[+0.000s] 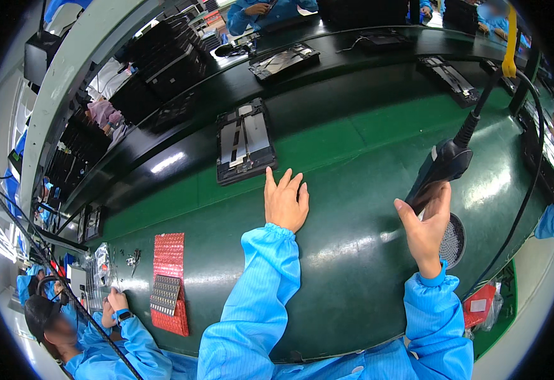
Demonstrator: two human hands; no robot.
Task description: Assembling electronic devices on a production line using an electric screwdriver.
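Left hand (286, 201) flat on the green bench (353, 266), fingers spread, gripping nothing, fingertips just short of the dark rectangular tray (245, 142): black frame, pale metal strips inside, lying flat on the black belt (176, 158). Right of that tray, right hand (426, 227) raised and closed round a black electric screwdriver (445, 166), corded, tilted, held above the round screw dish (452, 240).

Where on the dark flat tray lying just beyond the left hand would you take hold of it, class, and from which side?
Grip the tray by its near short edge, coming from the person's side, probably thumb on top. It lies flat on the black belt, that edge nearest the left hand, whose open fingertips almost reach it. The right hand already holds the electric screwdriver.
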